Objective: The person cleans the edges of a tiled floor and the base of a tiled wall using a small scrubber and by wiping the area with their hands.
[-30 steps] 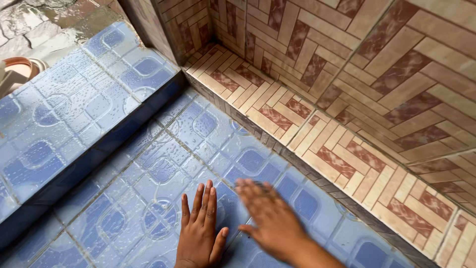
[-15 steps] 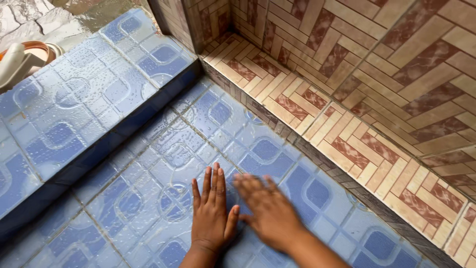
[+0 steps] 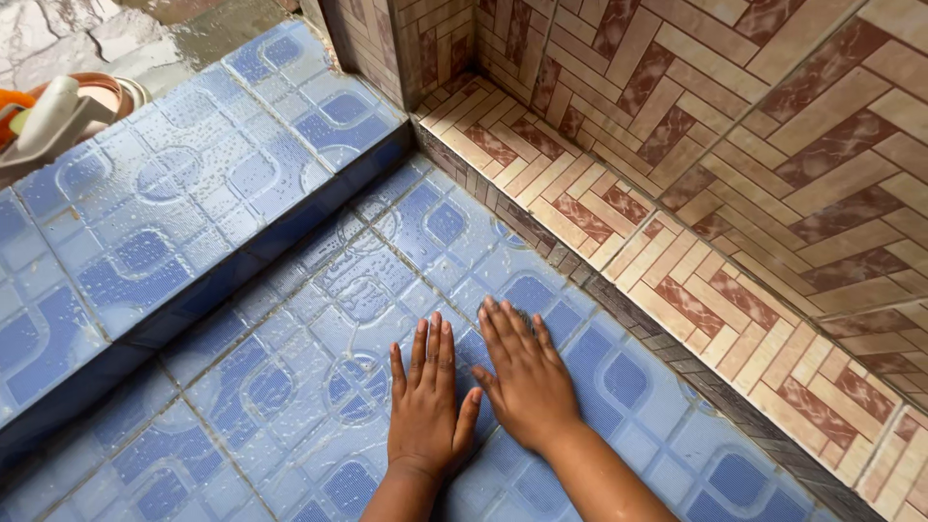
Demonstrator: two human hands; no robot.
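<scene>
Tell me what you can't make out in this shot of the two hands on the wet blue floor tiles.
- Head view: the tile under both palms is hidden by the left hand and right hand.
- The white and orange plastic object is cut off by the left edge, so its kind is unclear.
- Both forearms leave the bottom edge.

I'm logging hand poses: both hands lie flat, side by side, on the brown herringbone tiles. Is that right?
Not quite. In the head view the left hand and right hand do lie flat, side by side, but on the wet blue floor tiles, not the brown ones.

wet blue patterned floor tile, flat; droplets across it
</scene>
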